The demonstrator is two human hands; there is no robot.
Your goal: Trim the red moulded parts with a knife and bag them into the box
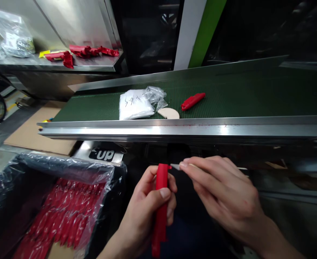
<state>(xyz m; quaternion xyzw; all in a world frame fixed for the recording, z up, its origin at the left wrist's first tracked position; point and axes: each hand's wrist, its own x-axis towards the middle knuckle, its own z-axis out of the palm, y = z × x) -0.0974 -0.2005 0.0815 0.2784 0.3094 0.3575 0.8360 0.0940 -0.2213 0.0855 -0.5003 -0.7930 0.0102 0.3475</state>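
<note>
My left hand (150, 201) is wrapped round a long red plastic part (161, 180), held roughly upright below the conveyor's front edge. Between the thumb and fingers of my right hand (223, 187) is a thin pointed blade (175, 166). Its tip meets or nearly meets a small red bit at the part's top right corner. Another red part (193, 101) lies on the green conveyor belt (234, 97), beside a pale half-round piece (169, 113) and a white packet (135, 104) with handwriting and crumpled clear plastic.
A dark bin (120, 180) lined with clear plastic holds several red parts (66, 208) at lower left. The conveyor's metal rail (158, 130) runs across in front. A steel shelf (93, 66) at upper left carries red pieces and a clear bag (18, 41). Cardboard (39, 133) lies left.
</note>
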